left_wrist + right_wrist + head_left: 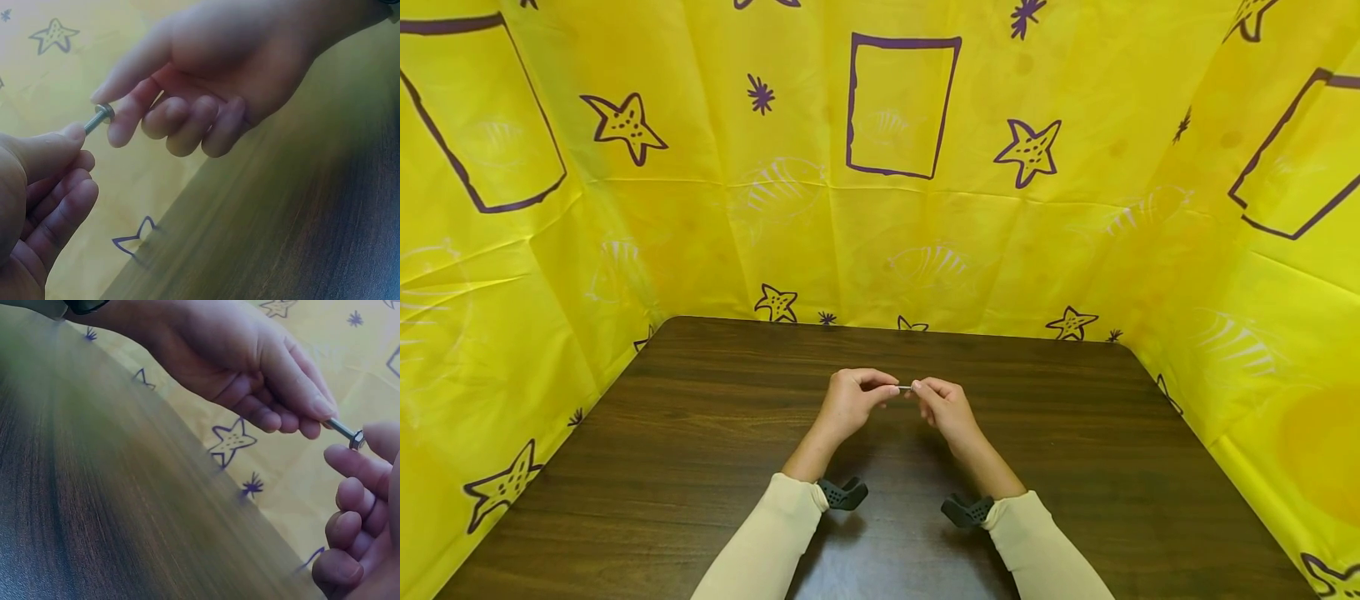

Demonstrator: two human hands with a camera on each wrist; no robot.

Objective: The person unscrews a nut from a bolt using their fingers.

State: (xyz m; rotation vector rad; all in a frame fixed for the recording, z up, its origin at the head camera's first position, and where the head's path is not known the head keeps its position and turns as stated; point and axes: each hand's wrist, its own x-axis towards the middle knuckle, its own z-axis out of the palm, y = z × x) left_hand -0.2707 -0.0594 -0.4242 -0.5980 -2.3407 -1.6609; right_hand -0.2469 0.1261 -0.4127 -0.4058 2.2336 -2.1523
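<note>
Bolt [344, 430], likely light, stiff and slightly slippery, is held above the surface [662, 450], left hand [853, 399] pinching the shaft [95, 122] and right hand [950, 408] the wider end [357, 440], probably the surest grip.

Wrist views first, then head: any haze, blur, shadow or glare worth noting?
Left wrist view: washed-out, greenish haze over part of the tabletop, bolt readable; right wrist view: green and orange smears across the tabletop, bolt fairly distinct; head view: brightly lit, soft shadows near the wrist devices, pale sheen low between the sleeves.
</note>
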